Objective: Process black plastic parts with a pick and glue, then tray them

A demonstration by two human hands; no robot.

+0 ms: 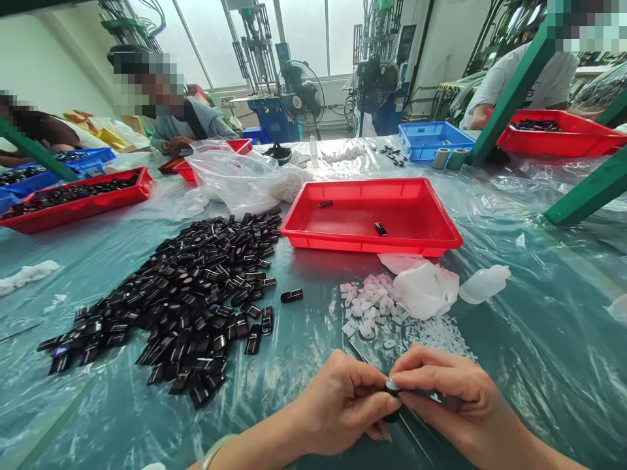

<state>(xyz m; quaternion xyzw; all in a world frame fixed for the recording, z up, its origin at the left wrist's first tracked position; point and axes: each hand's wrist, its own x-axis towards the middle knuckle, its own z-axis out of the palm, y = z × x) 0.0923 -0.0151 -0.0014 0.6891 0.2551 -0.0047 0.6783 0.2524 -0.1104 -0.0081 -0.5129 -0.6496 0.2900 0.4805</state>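
My left hand (pixel 343 401) is closed on a small black plastic part (pixel 393 415), mostly hidden by the fingers. My right hand (pixel 448 395) pinches a small pale piece (pixel 392 385) against the top of that part, and the fingertips of both hands meet there. A thin metal tool (pixel 416 438) shows below and behind the hands; whether it is held or lies on the table cannot be made out. Just beyond the fingers lie a heap of small white and pinkish pieces (pixel 369 307) and a spread of tiny clear bits (pixel 438 333).
Many black parts (pixel 196 294) are piled at the left, with a single one (pixel 292 296) apart. A red tray (pixel 372 245) holds two black parts. A white bottle (pixel 484 284) lies at the right. Green posts (pixel 588 189) cross the right side. Co-workers sit across the table.
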